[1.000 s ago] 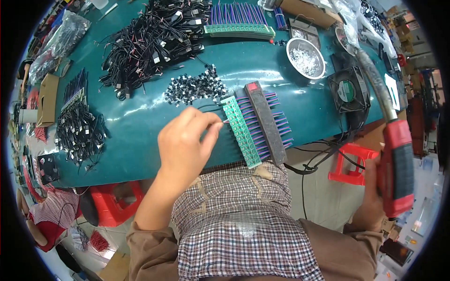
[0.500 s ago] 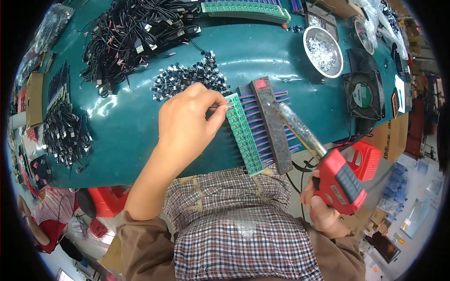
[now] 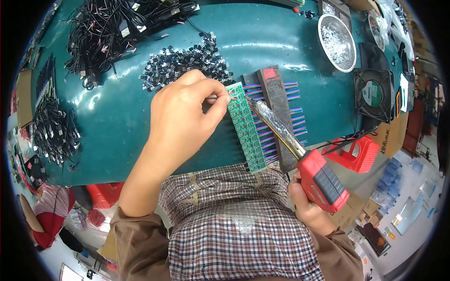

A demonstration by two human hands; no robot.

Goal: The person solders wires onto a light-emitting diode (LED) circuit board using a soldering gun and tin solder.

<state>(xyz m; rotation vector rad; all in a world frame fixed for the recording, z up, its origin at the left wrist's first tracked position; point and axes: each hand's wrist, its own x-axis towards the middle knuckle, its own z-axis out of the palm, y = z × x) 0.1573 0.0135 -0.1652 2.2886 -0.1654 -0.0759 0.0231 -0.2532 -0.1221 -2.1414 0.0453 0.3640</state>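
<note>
Between thumb and fingertips, my left hand (image 3: 183, 110) pinches a thin wire whose ends lie at the top of a long green circuit board panel (image 3: 247, 136). My right hand (image 3: 307, 206) is closed round the grip of a red and black soldering gun (image 3: 321, 180). Its metal barrel points up and left, and the tip is beside the panel's upper part, close to my left fingertips; whether it touches cannot be made out. Coloured ribbon wires (image 3: 296, 112) run from the panel's right side under a dark heavy bar (image 3: 276, 105).
A pile of short black connectors (image 3: 187, 63) lies behind my left hand. Black cables (image 3: 115, 28) heap up at the far left, with a cable bundle (image 3: 54, 131) nearer. At right are a round metal dish (image 3: 337, 43), a black fan (image 3: 373, 93) and a red plastic stand (image 3: 356, 154).
The soldering gun has moved left, bringing its tip from over the bar to beside the panel. My left hand stays at the panel's top, still pinching. The whole view has shifted slightly.
</note>
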